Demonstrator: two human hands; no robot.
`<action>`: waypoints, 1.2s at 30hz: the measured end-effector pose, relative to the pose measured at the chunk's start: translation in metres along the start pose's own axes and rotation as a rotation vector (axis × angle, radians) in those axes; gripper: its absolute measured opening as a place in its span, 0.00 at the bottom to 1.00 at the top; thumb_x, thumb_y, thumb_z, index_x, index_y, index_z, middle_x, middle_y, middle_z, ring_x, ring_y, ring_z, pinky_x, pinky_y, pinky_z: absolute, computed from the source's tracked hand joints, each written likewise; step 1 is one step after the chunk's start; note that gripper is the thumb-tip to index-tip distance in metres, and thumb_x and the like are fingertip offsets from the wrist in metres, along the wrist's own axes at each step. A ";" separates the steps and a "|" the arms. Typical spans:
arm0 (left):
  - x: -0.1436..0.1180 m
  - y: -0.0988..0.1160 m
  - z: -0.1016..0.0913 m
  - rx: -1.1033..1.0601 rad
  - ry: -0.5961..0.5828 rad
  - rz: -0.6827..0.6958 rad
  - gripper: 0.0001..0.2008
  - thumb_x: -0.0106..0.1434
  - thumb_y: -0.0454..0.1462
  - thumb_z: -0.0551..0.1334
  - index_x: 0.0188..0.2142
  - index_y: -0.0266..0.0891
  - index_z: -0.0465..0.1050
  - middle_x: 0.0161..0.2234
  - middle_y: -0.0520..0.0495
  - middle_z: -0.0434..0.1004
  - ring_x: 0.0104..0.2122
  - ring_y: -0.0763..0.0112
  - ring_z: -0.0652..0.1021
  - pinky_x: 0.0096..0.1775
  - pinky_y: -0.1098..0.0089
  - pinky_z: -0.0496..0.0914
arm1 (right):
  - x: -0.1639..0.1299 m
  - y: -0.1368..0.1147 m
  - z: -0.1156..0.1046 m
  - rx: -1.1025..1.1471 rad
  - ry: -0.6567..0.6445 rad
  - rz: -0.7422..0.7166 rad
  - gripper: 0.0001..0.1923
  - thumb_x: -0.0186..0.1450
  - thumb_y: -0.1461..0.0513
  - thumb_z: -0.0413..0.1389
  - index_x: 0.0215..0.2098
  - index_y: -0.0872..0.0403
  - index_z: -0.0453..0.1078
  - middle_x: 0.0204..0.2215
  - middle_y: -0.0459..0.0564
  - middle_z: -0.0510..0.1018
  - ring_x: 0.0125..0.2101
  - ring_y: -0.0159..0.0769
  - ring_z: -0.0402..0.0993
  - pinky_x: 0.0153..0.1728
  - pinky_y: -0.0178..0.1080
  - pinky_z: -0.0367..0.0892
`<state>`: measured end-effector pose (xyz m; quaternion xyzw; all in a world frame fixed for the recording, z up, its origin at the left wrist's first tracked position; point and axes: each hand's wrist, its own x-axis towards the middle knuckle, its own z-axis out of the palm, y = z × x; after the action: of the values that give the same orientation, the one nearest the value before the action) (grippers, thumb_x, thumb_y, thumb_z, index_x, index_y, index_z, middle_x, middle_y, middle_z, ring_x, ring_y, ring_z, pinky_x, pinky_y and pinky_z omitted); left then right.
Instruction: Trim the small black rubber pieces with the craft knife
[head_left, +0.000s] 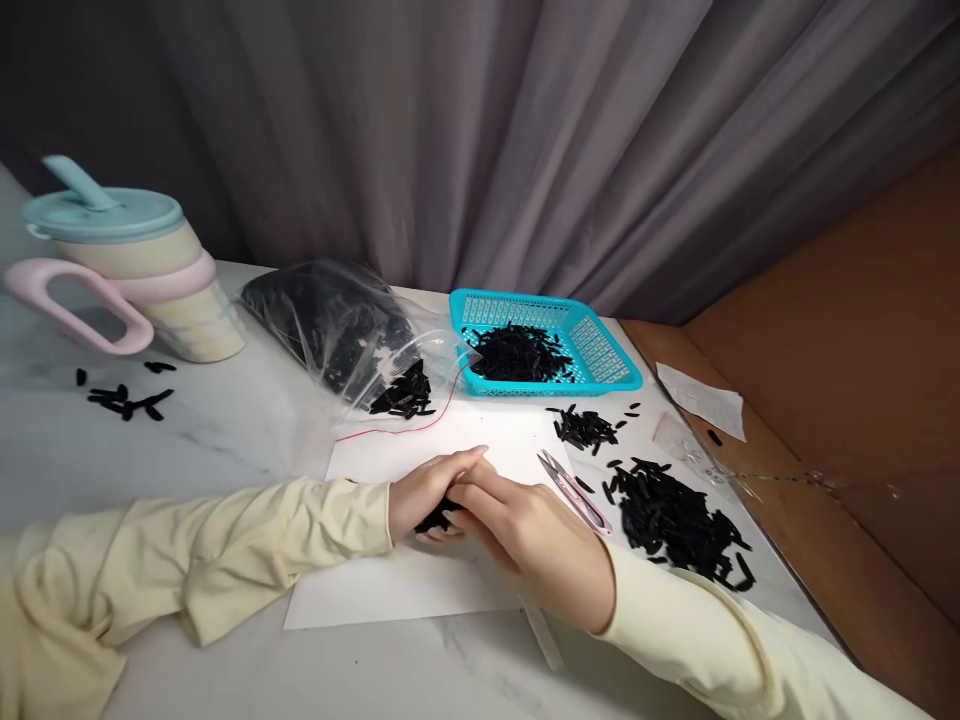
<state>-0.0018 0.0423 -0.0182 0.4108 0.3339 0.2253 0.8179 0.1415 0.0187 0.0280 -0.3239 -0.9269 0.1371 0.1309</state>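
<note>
A pastel lidded plastic cup with a pink handle [127, 275] stands far left on the white marbled surface [225, 420]. On a white paper sheet [390, 590], the left hand [427, 490] cups a small cluster of short, matte black, stick-like plastic pieces [437, 518], its grip curled loosely over them. The right hand [525, 530] presses against it, fingers together, touching the same cluster. Pink thread snips [574, 490] lie just right, beside a loose black pile [675, 520].

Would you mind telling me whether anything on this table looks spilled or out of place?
A few black pieces lie scattered by the tilted-looking cup, apart from the main pile and the blue basket. The plastic bag lies open, with pieces spilling from its mouth.
</note>
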 end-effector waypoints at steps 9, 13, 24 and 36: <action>0.003 -0.003 0.002 0.011 -0.095 0.071 0.20 0.59 0.54 0.53 0.30 0.39 0.59 0.17 0.57 0.65 0.09 0.84 0.55 0.09 0.82 0.49 | -0.017 0.021 0.013 1.061 0.178 0.467 0.08 0.61 0.60 0.57 0.28 0.58 0.69 0.21 0.48 0.74 0.20 0.30 0.70 0.18 0.31 0.67; 0.004 -0.006 -0.001 0.056 -0.120 0.083 0.17 0.61 0.52 0.53 0.36 0.40 0.58 0.17 0.58 0.66 0.10 0.84 0.55 0.10 0.83 0.50 | -0.030 0.020 0.023 1.284 0.286 0.605 0.09 0.57 0.60 0.61 0.30 0.57 0.69 0.20 0.46 0.75 0.17 0.27 0.69 0.16 0.30 0.67; -0.005 -0.001 0.002 0.140 -0.137 0.099 0.17 0.60 0.46 0.58 0.42 0.38 0.58 0.10 0.64 0.57 0.10 0.83 0.53 0.14 0.81 0.52 | -0.039 0.019 0.034 1.416 0.414 0.617 0.08 0.56 0.62 0.62 0.29 0.58 0.69 0.18 0.46 0.75 0.19 0.29 0.72 0.17 0.29 0.68; -0.006 0.001 0.002 0.102 -0.162 0.091 0.12 0.63 0.39 0.54 0.45 0.38 0.57 0.10 0.64 0.56 0.10 0.84 0.52 0.13 0.82 0.51 | -0.041 0.020 0.036 1.562 0.175 0.551 0.13 0.64 0.56 0.53 0.30 0.58 0.65 0.23 0.49 0.75 0.17 0.27 0.70 0.11 0.27 0.63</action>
<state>-0.0044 0.0379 -0.0138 0.4833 0.2589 0.2110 0.8092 0.1713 0.0014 -0.0187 -0.3646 -0.4389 0.7424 0.3511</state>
